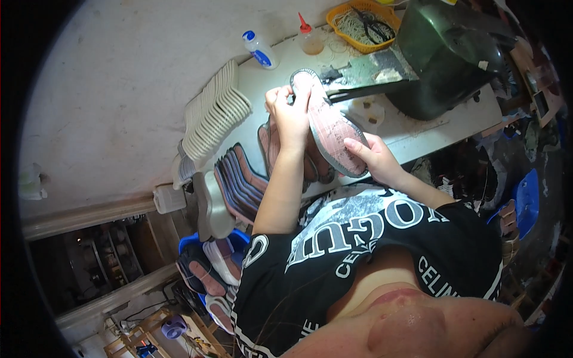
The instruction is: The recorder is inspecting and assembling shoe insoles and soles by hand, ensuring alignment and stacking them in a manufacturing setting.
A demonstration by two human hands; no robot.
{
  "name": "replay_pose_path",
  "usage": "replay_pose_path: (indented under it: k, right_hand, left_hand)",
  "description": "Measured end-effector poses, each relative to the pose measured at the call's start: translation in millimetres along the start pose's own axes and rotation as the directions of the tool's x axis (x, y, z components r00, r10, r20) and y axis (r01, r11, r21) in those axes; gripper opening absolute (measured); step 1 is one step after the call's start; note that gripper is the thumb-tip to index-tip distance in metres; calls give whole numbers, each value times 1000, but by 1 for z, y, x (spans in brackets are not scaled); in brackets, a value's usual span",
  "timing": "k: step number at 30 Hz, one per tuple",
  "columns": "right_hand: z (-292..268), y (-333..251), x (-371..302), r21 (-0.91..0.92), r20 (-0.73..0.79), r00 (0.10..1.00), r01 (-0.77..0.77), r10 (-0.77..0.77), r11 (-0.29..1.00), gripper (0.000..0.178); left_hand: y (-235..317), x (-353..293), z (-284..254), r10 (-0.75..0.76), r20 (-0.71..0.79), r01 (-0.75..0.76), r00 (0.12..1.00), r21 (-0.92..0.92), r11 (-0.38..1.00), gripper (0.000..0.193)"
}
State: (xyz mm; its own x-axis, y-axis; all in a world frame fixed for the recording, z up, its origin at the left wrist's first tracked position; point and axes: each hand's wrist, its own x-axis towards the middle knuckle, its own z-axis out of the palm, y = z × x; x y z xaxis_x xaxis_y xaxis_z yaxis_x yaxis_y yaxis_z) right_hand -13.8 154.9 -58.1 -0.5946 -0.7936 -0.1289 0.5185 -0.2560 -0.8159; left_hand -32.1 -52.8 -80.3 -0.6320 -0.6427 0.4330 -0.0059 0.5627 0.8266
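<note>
A sole-shaped shoe upper [334, 128] with a pink underside and a dark stitched rim is held between my hands at the table. My left hand [289, 116] is closed round its far end, the thumb lying on the pink face. At the near end my right hand [377, 158] grips the edge, with its thumb pressed on the pink side and the other fingers hidden beneath. The narrow dark arm of a green sewing machine [427, 65] reaches close to the upper's right side; whether they touch I cannot tell. More pink-bottomed uppers [271, 143] lie behind my left wrist.
Stacked pale soles [218, 107] and a row of dark-edged pink uppers [242, 182] line the table's left. Behind are a white bottle [261, 51], a red-tipped glue bottle [310, 39] and a yellow basket [365, 27] with thread. A blue bin [239, 241] holds shoe pieces.
</note>
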Motion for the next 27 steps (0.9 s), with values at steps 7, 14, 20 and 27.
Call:
replay_pose_path:
  k: [7,14,20,27]
  right_hand:
    - [1,-18,26,-17,-54,998,33,-34,999,32]
    - [42,-16,43,-791,371,851,499,-371,354,29]
    - [85,-30,24,-690,694,701,713,-164,124,40]
    - [94,-16,24,-671,728,671,739,-136,54,36]
  left_hand:
    - [15,31,13,-60,108,40,992,176,984,39]
    - [0,38,-40,-247,560,606,791,-662,441,28]
    - [32,-4,-74,391,556,629,733,-773,-79,18]
    - [15,-19,-86,256,543,571,800,-819,-46,27]
